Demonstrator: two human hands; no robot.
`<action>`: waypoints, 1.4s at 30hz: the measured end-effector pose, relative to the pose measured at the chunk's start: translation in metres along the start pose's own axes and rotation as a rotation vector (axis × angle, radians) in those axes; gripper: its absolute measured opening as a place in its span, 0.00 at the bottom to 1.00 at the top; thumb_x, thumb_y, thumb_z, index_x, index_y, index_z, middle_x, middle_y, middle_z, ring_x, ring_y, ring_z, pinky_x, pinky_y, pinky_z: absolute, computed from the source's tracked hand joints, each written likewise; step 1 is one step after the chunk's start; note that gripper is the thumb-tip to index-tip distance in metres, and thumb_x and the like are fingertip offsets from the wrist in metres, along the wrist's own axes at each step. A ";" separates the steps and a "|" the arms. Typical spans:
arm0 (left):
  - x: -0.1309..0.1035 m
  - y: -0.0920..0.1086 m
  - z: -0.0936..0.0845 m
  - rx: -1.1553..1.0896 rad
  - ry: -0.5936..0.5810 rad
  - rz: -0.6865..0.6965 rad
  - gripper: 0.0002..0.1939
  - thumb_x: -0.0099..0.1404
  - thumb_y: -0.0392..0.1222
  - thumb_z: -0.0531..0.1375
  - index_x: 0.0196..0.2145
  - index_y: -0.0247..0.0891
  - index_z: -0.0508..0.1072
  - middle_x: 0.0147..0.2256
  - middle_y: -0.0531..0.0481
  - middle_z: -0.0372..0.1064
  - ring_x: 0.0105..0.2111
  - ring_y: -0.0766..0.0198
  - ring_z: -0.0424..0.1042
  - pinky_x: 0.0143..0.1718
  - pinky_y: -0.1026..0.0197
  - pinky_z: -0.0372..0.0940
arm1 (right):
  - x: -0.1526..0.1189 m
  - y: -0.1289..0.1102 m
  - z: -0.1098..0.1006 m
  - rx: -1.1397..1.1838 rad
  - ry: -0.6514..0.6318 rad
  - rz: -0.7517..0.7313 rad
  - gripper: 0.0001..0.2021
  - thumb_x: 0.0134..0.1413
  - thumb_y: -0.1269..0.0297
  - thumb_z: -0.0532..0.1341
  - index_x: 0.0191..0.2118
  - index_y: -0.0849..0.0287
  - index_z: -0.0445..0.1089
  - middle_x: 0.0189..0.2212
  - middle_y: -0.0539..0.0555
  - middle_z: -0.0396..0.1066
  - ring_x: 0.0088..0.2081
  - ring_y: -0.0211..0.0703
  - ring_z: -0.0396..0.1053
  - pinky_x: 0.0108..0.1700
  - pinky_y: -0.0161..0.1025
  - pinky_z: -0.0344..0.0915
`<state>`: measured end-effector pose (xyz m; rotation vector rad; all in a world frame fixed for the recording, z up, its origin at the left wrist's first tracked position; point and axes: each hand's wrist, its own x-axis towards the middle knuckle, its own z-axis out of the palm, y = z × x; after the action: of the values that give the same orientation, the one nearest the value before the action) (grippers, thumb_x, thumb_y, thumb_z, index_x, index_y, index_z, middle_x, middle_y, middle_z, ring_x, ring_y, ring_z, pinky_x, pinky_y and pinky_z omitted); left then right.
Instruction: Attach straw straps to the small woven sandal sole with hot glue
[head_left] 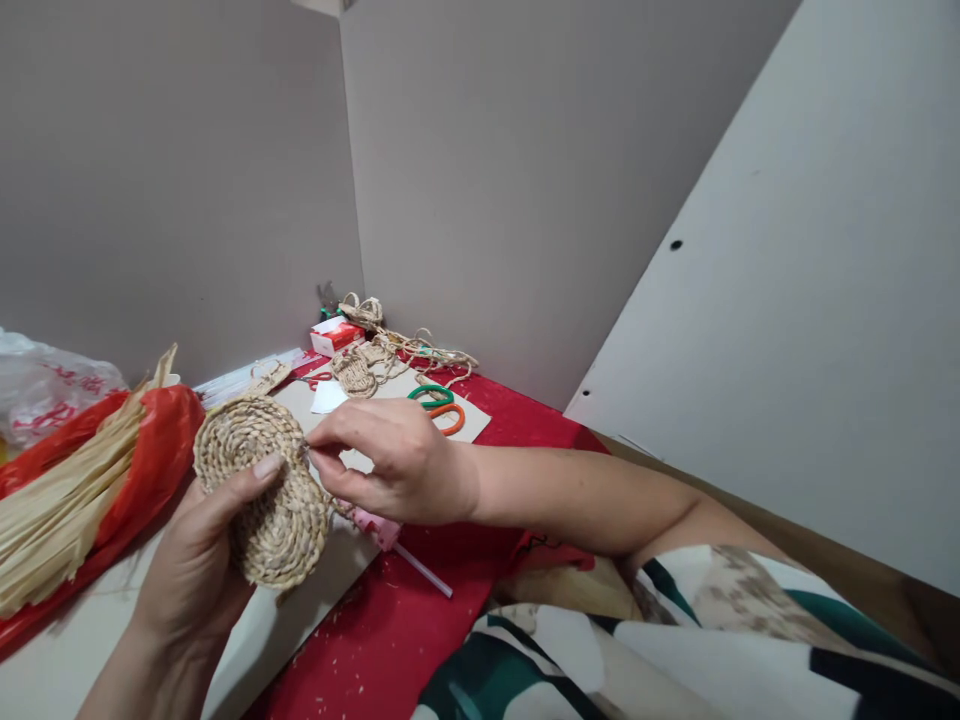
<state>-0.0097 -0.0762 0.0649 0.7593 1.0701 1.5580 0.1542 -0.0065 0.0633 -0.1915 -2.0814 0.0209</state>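
Observation:
A woven straw piece made of two joined coils, like a figure eight, is held up over the table. My left hand grips it from below and the left, its thumb pressed on the front where the coils meet. Beside the piece's right edge, my right hand is closed in a pinch, thumb against forefinger. What lies between those fingertips is too small to make out. Below the right hand, a pink item with a pale stick pointing out of it is partly hidden.
Dry husk strips lie in a red plastic bag at the left. Scissors with green and orange handles, braided straw pieces and a red-white box sit further back. Grey panels rise behind the red cloth.

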 end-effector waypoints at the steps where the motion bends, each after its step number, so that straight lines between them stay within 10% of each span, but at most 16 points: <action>1: 0.000 -0.001 0.001 -0.014 0.011 -0.003 0.28 0.46 0.33 0.71 0.46 0.41 0.74 0.30 0.55 0.77 0.29 0.61 0.77 0.33 0.65 0.72 | -0.001 -0.001 0.000 -0.019 -0.007 -0.006 0.08 0.60 0.71 0.53 0.31 0.62 0.66 0.26 0.53 0.70 0.29 0.34 0.67 0.34 0.32 0.64; 23: -0.011 -0.027 0.041 0.085 -0.034 0.129 0.20 0.46 0.35 0.70 0.40 0.39 0.76 0.29 0.54 0.77 0.33 0.56 0.78 0.32 0.61 0.74 | -0.026 0.015 -0.039 0.796 -0.083 0.322 0.02 0.54 0.75 0.62 0.31 0.66 0.68 0.26 0.48 0.71 0.28 0.29 0.68 0.32 0.29 0.66; 31: 0.009 -0.036 0.042 0.062 -0.003 0.115 0.16 0.50 0.29 0.65 0.39 0.39 0.77 0.32 0.53 0.78 0.29 0.62 0.77 0.33 0.64 0.73 | -0.033 0.021 -0.036 0.069 -0.199 0.016 0.11 0.64 0.72 0.52 0.34 0.67 0.70 0.31 0.57 0.72 0.35 0.37 0.69 0.41 0.35 0.65; 42: 0.016 -0.013 0.031 -0.115 -0.021 0.005 0.16 0.43 0.31 0.68 0.32 0.37 0.75 0.30 0.50 0.77 0.26 0.65 0.74 0.30 0.66 0.72 | -0.025 0.027 -0.035 -0.355 -0.257 -0.326 0.18 0.69 0.69 0.45 0.53 0.66 0.69 0.41 0.57 0.75 0.42 0.40 0.72 0.42 0.38 0.67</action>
<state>0.0192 -0.0520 0.0641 0.6980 0.9552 1.5980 0.2005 0.0141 0.0567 -0.0629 -2.3375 -0.5497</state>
